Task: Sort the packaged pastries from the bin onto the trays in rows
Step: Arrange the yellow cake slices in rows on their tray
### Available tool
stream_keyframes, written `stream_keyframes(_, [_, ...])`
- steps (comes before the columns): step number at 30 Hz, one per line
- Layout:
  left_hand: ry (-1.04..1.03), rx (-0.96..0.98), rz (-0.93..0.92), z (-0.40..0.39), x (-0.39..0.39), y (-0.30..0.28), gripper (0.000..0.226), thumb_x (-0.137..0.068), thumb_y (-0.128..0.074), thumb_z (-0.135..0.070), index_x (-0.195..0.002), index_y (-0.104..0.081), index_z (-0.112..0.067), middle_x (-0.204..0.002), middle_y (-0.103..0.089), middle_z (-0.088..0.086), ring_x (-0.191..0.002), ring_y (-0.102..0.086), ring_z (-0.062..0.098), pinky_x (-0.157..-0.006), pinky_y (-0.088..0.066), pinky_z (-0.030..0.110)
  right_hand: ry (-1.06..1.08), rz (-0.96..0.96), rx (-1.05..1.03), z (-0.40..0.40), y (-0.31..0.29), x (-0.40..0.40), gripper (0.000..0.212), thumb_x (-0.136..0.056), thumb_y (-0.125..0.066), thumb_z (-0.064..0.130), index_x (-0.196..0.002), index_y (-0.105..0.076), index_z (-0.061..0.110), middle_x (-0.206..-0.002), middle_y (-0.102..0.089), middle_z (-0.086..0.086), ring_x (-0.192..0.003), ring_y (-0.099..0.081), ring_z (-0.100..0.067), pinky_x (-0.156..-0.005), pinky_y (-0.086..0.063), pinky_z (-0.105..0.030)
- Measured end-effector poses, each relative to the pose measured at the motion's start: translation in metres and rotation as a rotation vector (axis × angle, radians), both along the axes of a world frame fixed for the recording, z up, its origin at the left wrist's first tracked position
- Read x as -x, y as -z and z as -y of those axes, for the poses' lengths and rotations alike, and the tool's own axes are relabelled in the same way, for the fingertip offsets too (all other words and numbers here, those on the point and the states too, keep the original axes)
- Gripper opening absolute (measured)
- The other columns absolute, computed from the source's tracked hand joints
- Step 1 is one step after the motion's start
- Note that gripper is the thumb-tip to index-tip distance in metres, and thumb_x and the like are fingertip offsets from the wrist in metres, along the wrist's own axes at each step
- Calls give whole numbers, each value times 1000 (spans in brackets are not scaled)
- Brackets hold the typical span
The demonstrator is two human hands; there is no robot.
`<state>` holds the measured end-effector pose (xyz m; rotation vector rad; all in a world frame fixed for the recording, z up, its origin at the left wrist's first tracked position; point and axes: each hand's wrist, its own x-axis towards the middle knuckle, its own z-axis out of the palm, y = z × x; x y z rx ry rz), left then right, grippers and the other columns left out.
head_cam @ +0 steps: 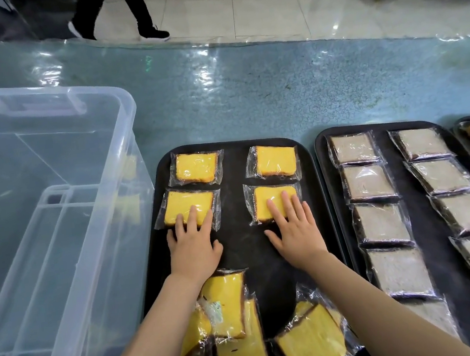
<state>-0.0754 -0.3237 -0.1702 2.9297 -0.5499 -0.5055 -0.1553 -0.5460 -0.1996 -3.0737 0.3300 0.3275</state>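
No text can be read. The wrapper of the yellow pastry (275,202) under the right hand carries a line of small print along its left seam, too fine to make out. A pale label (215,310) on a wrapper in the near pile is blurred.

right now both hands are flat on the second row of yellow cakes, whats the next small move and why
Probably lift the left hand and right hand back to the loose pile of yellow cakes at the tray's near edge; two rows look set, with bare tray behind them.
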Motion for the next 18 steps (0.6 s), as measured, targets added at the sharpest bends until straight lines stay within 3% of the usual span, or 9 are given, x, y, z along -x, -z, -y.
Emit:
stream_keyframes(9, [-24,-28,-1,17,-2,0,68,-97,-41,-46,-154,-5,-37,-163,-3,6,-147,-5,37,-116,-19,54,7,-4,-14,-1,-2,-2,72,-92,-6,61,-155,0,28,-162,2,-14,-149,5,-34,-119,3,-47])
stream_keyframes(12, [-20,-8,2,15,-1,0,69,-97,-42,-46,-154,-4,-35,-163,-2,6,-147,-4,36,-118,-16,54,0,-15,-38,1,-7,0,67,-97,-15,58,-155,1,29,-162,4,-13,-149,8,-32,-119,5,-45])
stream_keyframes(18, [-15,104,37,-15,19,-10,67,-97,-44,-44,-154,-14,-28,-162,-11,4,-149,-5,26,-120,-11,49,9,2,-148,-5,-31,36,67,-96,-15,60,-155,0,30,-163,5,-8,-149,12,-24,-119,9,-39])
